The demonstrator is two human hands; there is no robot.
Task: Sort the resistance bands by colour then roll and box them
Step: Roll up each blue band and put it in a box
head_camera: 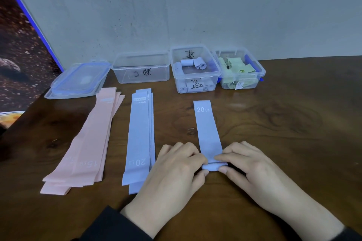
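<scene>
A lilac band [207,129] marked 20 LB lies flat, pointing away from me. Its near end is curled into a small roll, and my left hand [176,170] and my right hand [248,166] pinch that roll from either side with fingertips and thumbs. Left of it lies a stack of lilac bands [140,139], and further left a stack of pink bands [88,143]. At the back stand an empty clear box [141,68], a clear box with rolled lilac bands [194,70] and a clear box with green bands [240,70].
Clear lids with blue clips [78,80] lie stacked at the back left. A dark poster with a blue edge [21,55] leans at the left. The brown wooden table [293,123] meets a grey wall behind the boxes.
</scene>
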